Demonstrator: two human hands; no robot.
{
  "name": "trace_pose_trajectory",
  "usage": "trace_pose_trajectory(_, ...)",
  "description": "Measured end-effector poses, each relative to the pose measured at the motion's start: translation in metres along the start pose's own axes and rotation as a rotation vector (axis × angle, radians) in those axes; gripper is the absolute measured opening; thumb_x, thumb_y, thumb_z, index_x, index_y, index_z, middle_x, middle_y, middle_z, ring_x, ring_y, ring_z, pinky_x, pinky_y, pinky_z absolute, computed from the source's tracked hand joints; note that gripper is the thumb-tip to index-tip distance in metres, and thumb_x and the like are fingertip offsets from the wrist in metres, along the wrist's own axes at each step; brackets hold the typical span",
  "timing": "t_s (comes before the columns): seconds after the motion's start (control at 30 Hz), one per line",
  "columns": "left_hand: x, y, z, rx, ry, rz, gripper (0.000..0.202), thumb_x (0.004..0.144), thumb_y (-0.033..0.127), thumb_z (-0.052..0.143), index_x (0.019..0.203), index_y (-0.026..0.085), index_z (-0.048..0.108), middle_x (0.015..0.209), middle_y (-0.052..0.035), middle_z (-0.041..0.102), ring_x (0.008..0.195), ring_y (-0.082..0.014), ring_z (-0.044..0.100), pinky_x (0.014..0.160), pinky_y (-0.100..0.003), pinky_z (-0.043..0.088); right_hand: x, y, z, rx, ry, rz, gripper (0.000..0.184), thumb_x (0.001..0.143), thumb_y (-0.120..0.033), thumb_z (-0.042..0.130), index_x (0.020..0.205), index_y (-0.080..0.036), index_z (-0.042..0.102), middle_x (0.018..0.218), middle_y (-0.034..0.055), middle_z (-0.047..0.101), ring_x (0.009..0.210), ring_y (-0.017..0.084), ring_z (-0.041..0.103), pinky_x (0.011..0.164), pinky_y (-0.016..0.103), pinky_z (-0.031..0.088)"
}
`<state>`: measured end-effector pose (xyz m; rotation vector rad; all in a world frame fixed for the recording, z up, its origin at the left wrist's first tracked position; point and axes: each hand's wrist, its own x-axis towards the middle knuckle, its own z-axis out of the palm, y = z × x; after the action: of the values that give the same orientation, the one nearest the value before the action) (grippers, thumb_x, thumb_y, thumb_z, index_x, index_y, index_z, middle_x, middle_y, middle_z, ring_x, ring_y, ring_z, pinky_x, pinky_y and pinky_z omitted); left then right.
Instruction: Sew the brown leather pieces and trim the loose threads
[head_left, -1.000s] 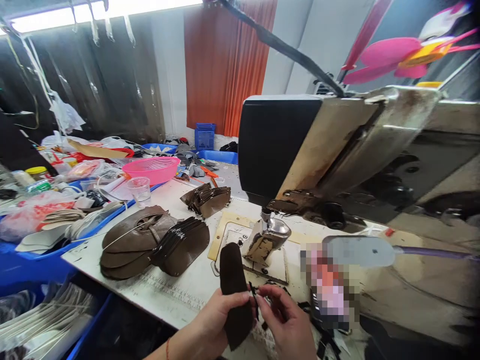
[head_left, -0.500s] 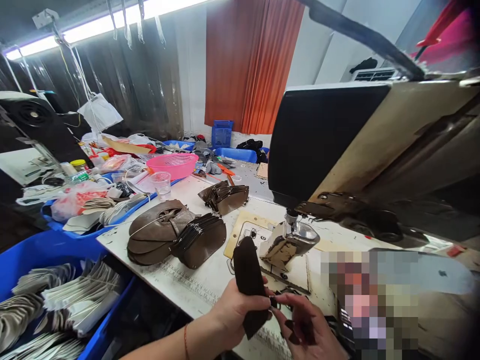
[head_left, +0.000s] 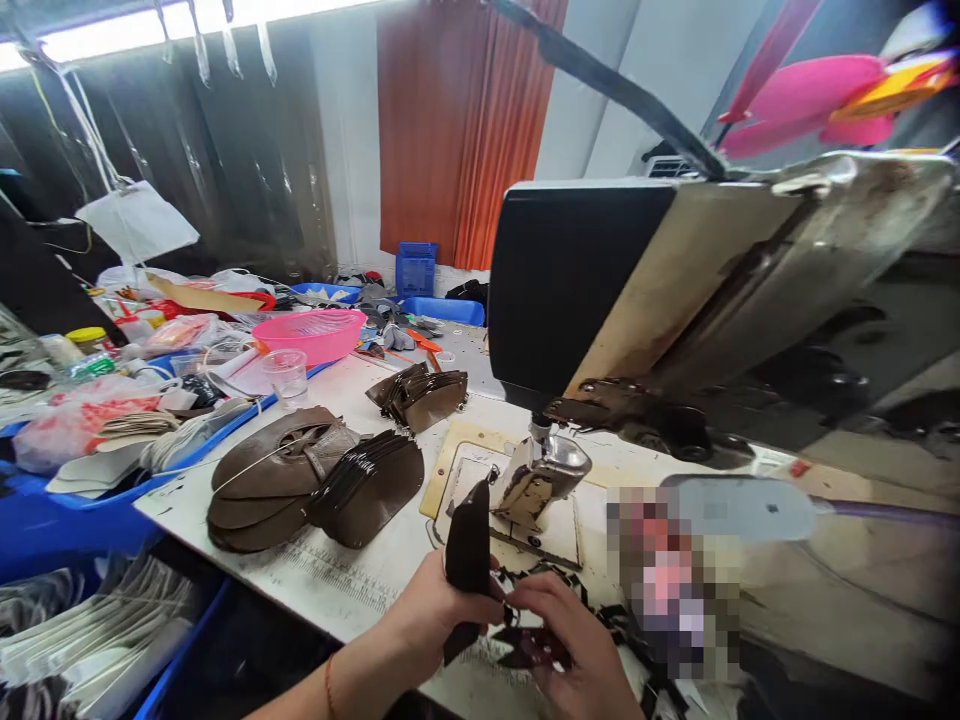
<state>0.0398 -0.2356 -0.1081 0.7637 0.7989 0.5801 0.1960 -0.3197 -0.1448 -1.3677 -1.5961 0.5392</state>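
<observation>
A dark brown leather piece (head_left: 466,545) stands on edge in my left hand (head_left: 427,610), fingers wrapped round its lower part. Close by on the right, my right hand (head_left: 574,640) is closed, thumb and forefinger pinched at a small dark bit beside the piece's edge. Against its palm lie what look like small thread snips (head_left: 529,648), dark blades pointing left. Behind both hands rises the sewing machine's metal post (head_left: 540,475). To the left are a fanned stack of brown leather pieces (head_left: 371,490) and larger rounded brown pieces (head_left: 262,465).
The sewing machine head (head_left: 577,290) overhangs the table on the right. Another brown stack (head_left: 420,395) lies behind. A clear plastic cup (head_left: 285,375) stands near a pink basket (head_left: 311,335). A blue bin (head_left: 180,650) holds pale cut pieces at lower left. Dark scraps lie right of my hands.
My view has swung right, so the scene sits further left. The leather piece is turned more edge-on. My right hand has rotated, showing the dark blades more clearly.
</observation>
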Motion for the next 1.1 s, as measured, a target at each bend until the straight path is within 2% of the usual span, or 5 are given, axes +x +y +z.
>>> trace_pose_trajectory(0.17,0.0,0.0,0.0,-0.016,-0.065,-0.054,0.039,0.046,0.004,0.071,0.083,0.012,0.063,0.067,-0.0012,0.065,0.06,-0.0128,0.055,0.06,-0.025,0.039,-0.005,0.001,0.001,-0.207,-0.011,-0.197,0.045,0.078,-0.005,0.044,0.113,-0.025,0.062,0.092,0.0053,0.063,0.071,0.014,0.063,0.061,0.022,0.05)
trace_pose_trajectory(0.3,0.001,-0.003,-0.002,-0.109,-0.082,-0.18,0.043,0.048,0.008,0.072,0.089,0.012,0.062,0.068,-0.0017,0.065,0.057,-0.0132,0.056,0.059,-0.026,0.041,-0.001,-0.005,-0.004,-0.263,-0.002,-0.314,0.038,0.078,-0.003,0.046,0.108,-0.023,0.057,0.088,0.0045,0.064,0.073,0.013,0.064,0.061,0.02,0.051)
trace_pose_trajectory(0.47,0.001,-0.004,-0.003,-0.088,-0.084,-0.166,0.041,0.047,0.007,0.069,0.086,0.012,0.062,0.066,-0.0018,0.065,0.055,-0.0122,0.054,0.054,-0.025,0.039,0.004,-0.016,-0.01,-0.4,-0.058,-0.427,0.039,0.071,0.001,0.043,0.1,-0.022,0.055,0.086,0.0063,0.07,0.074,0.016,0.067,0.065,0.024,0.053)
trace_pose_trajectory(0.63,0.003,-0.007,-0.003,-0.065,-0.11,-0.163,0.04,0.048,0.006,0.065,0.086,0.013,0.061,0.064,-0.0008,0.064,0.053,-0.0116,0.052,0.052,-0.024,0.037,0.003,-0.017,-0.012,-0.408,-0.074,-0.403,0.032,0.068,0.0,0.043,0.087,-0.024,0.055,0.075,0.0021,0.07,0.066,0.014,0.065,0.061,0.022,0.052)
trace_pose_trajectory(1.1,0.003,-0.005,-0.002,-0.093,-0.048,-0.133,0.043,0.049,0.005,0.069,0.091,0.012,0.062,0.067,-0.001,0.064,0.053,-0.0108,0.053,0.051,-0.023,0.037,0.003,-0.019,-0.011,-0.134,0.078,-0.257,0.032,0.079,-0.006,0.051,0.095,-0.025,0.071,0.081,0.0038,0.072,0.069,0.014,0.068,0.061,0.021,0.053)
